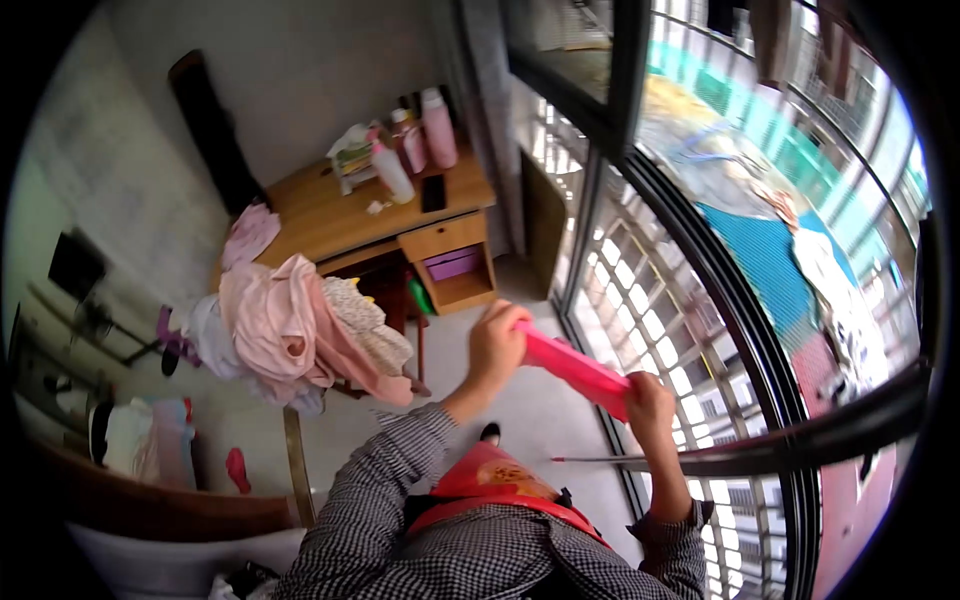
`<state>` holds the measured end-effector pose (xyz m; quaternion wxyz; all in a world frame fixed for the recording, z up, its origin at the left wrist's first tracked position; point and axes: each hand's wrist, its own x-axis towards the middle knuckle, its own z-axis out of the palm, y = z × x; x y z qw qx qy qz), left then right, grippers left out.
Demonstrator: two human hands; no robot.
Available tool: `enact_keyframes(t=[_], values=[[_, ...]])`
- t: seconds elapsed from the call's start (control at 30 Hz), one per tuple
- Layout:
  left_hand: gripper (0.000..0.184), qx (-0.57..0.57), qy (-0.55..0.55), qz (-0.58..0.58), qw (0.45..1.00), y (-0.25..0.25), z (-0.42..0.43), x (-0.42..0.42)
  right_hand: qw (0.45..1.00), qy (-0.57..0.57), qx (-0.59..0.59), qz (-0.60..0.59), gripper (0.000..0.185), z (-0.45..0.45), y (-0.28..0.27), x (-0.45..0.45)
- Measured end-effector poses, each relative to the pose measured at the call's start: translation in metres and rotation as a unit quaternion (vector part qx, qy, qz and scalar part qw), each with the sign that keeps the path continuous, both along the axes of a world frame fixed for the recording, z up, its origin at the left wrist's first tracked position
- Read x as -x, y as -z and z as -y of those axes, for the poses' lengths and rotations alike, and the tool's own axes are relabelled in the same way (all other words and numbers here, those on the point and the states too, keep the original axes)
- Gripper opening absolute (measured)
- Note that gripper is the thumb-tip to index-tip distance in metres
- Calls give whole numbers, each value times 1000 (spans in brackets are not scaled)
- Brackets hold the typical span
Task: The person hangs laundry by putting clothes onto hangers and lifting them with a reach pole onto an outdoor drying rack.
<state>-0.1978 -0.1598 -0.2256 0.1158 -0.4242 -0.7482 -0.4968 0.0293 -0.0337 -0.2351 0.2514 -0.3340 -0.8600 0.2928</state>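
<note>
A bright pink strip, perhaps folded cloth (575, 369), is stretched between my two hands in front of my body. My left hand (497, 348) closes around its upper left end. Its lower right end is gripped in my closed right hand (650, 400), beside the window frame. The strip slopes down to the right, above the floor. Below it I see the red apron (497, 478) that I wear over checked clothing. To the left of my left hand, pale pink clothes (270, 315) lie heaped over what looks like a chair.
A wooden desk (310, 215) at the back bears several bottles, a tissue pack and a black phone (433, 193). Barred windows with a dark frame (720, 260) run along the right. A thin pole (600, 459) crosses low on the right. A red item (237, 470) lies at left.
</note>
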Motion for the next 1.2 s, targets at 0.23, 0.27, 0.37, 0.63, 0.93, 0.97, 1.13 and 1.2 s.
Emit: enact_keyframes(t=[0.23,0.27,0.37,0.63,0.93,0.97,1.13,1.2], values=[[14,-79,134,460,874,14,-85,41,937,-41,256,-236,15,-68,29,69],[13,-108,131,432,886,30,-97,51,954,-57,242,-167,13,-84,27,77],[13,1,163,498,852,36,-113,71,983,-77,144,-85,28,-101,-1,117],[20,97,181,471,858,24,-128,120,997,-78,26,5,34,-226,-52,239],[17,127,106,471,866,12,-154,179,998,-56,-26,17,31,-317,-42,306],[17,107,108,478,865,26,-165,178,998,-53,-34,15,31,-326,-39,310],[16,102,134,498,851,49,-211,175,997,-29,-67,1,30,-397,-29,306],[16,115,139,509,841,39,-220,172,997,-3,-77,-2,30,-439,-19,288]])
